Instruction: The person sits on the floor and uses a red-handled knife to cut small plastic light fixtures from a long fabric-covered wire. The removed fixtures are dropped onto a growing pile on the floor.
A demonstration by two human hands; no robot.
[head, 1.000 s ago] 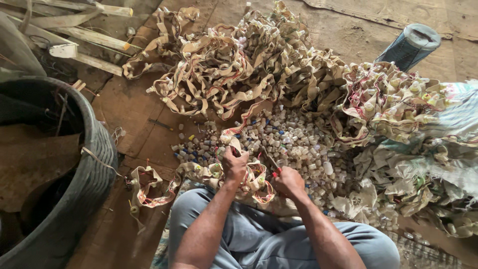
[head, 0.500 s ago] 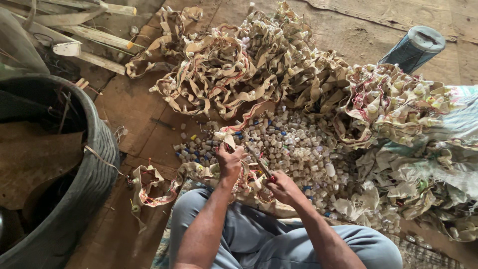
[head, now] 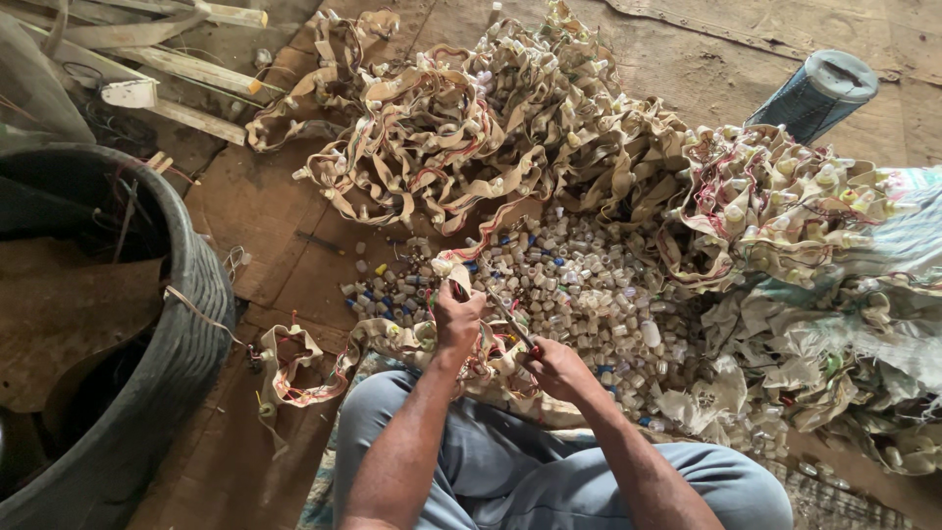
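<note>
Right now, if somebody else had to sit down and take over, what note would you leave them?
Left hand: shut on a tan strip with spouts along it, held up over the lap.
Right hand: shut on scissors, with the blades pointing up toward the strip.
Cut pieces: a heap of small caps lies on the floor just ahead of the knees.
Done: many caps are already loose in that heap.
Left: big tangles of uncut strips lie beyond the heap, with more to the right.
Nearby: a large dark tub on the left.
</note>
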